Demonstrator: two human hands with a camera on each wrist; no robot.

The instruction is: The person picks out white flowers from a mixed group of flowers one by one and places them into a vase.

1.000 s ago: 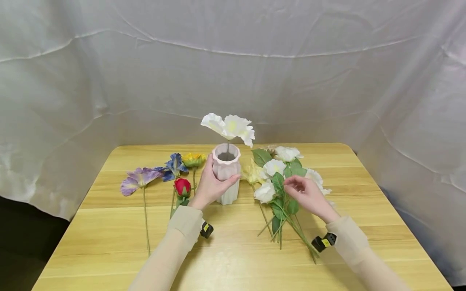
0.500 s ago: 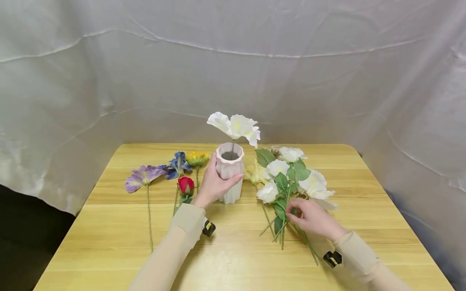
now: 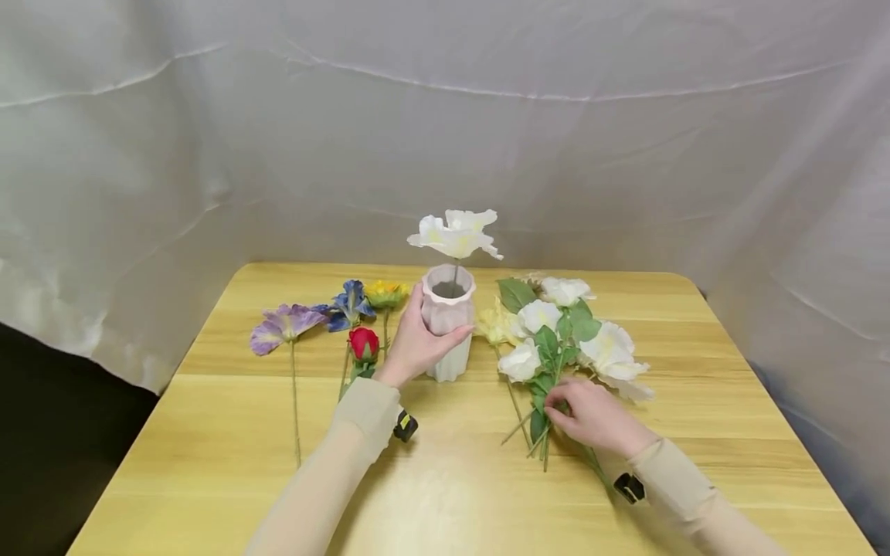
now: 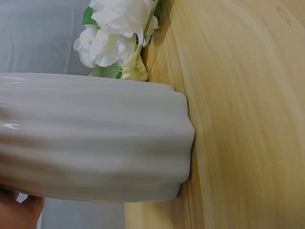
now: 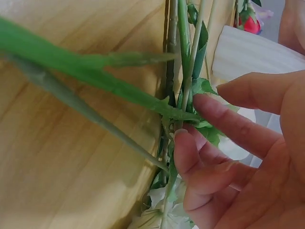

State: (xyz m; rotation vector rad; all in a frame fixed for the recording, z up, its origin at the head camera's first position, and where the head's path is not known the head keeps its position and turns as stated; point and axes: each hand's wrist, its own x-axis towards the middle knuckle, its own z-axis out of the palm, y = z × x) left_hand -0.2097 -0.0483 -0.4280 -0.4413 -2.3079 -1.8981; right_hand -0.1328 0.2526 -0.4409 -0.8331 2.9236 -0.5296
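My left hand (image 3: 420, 344) grips the pale fluted vase (image 3: 448, 328), thumb across its front. The vase stands upright on the table, and a single white flower (image 3: 459, 235) rises from its mouth. On the right, my right hand (image 3: 591, 417) is low over a bunch of white flowers (image 3: 538, 316) with green leaves. In the right wrist view its bent fingers (image 5: 238, 126) touch the stems, with the thumb apart from the index fingertip. A thick green stem (image 5: 128, 98) crosses in front of that view. Part of the bunch is hidden beneath the hand.
Left of the vase lie a purple flower (image 3: 288, 326), a blue flower (image 3: 351, 303), a yellow flower (image 3: 385, 294) and a red rose (image 3: 365, 344). A pale yellow flower (image 3: 496, 323) lies just right of the vase. Grey cloth (image 3: 445, 154) hangs behind the wooden table (image 3: 431, 494).
My right hand has come down from above the leaves to the stems of the bunch. The left hand keeps its hold on the vase, and the white flower in it has turned.
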